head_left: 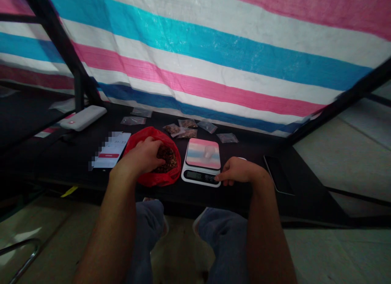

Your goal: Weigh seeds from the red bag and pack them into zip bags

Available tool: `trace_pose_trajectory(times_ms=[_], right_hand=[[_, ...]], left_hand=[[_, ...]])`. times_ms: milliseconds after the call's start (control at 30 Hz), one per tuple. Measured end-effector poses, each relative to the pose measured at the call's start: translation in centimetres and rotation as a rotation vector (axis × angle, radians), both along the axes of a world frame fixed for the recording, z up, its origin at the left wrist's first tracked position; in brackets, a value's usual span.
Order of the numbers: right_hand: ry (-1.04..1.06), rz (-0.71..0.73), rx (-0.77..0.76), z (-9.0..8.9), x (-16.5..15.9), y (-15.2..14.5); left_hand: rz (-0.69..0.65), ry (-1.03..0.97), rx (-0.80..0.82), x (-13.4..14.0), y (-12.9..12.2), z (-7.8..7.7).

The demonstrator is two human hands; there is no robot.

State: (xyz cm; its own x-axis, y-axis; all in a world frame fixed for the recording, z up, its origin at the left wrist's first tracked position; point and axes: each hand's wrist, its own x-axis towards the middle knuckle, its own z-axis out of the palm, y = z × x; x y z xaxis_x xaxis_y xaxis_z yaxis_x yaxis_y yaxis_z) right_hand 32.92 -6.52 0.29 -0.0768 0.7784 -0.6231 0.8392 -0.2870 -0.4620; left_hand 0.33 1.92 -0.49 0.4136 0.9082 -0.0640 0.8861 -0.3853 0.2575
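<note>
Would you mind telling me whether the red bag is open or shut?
Open: the red bag gapes at the top, brown pieces show inside, and the left hand reaches into it.

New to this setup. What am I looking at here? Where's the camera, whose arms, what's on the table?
There is no machine: one camera sits on a person's head and looks down at their own two bare arms, with their knees below. The left hand reaches into a red bag of brown pieces; whether it grips any is hidden. The right hand has a fingertip at the front of a small scale, by its display, and holds nothing. On the dark table also lie small clear bags, some filled, a white box, a phone with a lit screen and a dark tablet. A striped tarp hangs behind.
</note>
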Motion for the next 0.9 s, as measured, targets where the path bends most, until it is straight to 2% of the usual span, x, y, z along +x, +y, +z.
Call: trace_pose_trajectory(times_ms=[200, 367, 467, 533, 600, 667, 733, 800, 900], right_hand=[[0.064, -0.003, -0.045, -0.5, 0.2, 0.4], [0.05, -0.006, -0.024, 0.0, 0.4, -0.2], [0.068, -0.032, 0.068, 1.5, 0.0, -1.0], [0.061, -0.021, 0.16, 2.5, -0.9, -1.5], [0.054, 0.028, 0.271, 3.1, -2.6, -1.7], [0.107, 0.095, 0.436, 3.0, -5.1, -1.7], [0.142, 0.18, 0.612, 2.4, -8.1, -1.6], [0.08, 0.293, 0.771, 1.6, -11.2, -1.6], [-0.085, 0.436, 0.827, 0.4, -15.2, -1.8]], left_hand=[[0.065, 0.072, -0.045, 0.9, 0.0, 0.0], [0.071, -0.006, 0.037, -0.2, 0.0, 0.7], [0.016, -0.145, 0.157, -0.4, -0.7, 2.6], [0.036, -0.26, 0.339, -0.3, -1.0, 3.8], [0.063, -0.283, 0.473, -0.2, -0.9, 4.2], [0.091, -0.229, 0.462, -0.2, -0.2, 3.4], [0.117, -0.162, 0.362, -0.3, 0.9, 2.1], [0.125, -0.121, 0.25, -0.4, 1.8, 0.9], [0.179, -0.109, 0.152, -0.4, 2.2, 0.5]])
